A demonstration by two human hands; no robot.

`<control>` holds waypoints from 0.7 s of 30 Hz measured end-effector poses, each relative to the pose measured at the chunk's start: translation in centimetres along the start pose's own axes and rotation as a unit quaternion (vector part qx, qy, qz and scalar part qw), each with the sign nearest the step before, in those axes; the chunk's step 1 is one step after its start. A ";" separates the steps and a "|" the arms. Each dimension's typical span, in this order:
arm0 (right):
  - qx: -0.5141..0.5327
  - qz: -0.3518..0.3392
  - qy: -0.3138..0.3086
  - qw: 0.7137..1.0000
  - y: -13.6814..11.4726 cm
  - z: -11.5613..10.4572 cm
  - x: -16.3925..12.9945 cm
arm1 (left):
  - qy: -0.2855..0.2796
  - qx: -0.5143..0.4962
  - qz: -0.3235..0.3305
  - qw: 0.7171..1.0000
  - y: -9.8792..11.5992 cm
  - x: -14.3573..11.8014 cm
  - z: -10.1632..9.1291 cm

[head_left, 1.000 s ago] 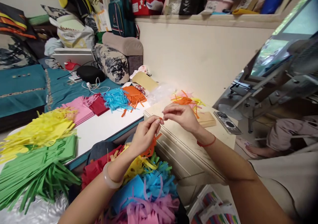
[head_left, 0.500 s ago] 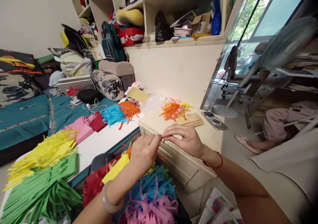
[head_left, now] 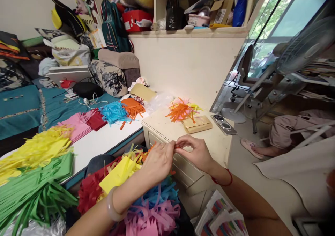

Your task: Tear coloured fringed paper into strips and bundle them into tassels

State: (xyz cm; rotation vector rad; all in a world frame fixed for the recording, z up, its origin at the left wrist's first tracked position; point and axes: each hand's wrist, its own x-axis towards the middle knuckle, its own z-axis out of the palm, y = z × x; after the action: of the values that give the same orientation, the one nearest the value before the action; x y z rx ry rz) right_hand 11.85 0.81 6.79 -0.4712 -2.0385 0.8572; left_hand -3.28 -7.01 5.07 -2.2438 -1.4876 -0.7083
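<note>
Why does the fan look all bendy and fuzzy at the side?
In the head view, the wide lens stretches and blurs the edges, so the fan smears; the middle stays sharper, where the left hand and right hand pinch an orange paper strip in soft daylight.

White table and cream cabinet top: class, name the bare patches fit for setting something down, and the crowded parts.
Bare: the white table between the pink strips and its front edge; the cream cabinet top in front of the orange strips. Crowded: the table's left end with yellow strips and green strips.
</note>
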 end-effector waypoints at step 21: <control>-0.362 0.234 -0.017 0.902 11.5 -12.0 17.6 | 0.017 -0.101 -0.224 0.969 -9.2 -4.9 -2.7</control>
State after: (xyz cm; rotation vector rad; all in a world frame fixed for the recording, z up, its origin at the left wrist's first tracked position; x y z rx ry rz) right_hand 11.98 24.09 13.31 -1.4065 -2.2733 0.3240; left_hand -13.96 -8.60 4.59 -2.0316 -2.0123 -1.0659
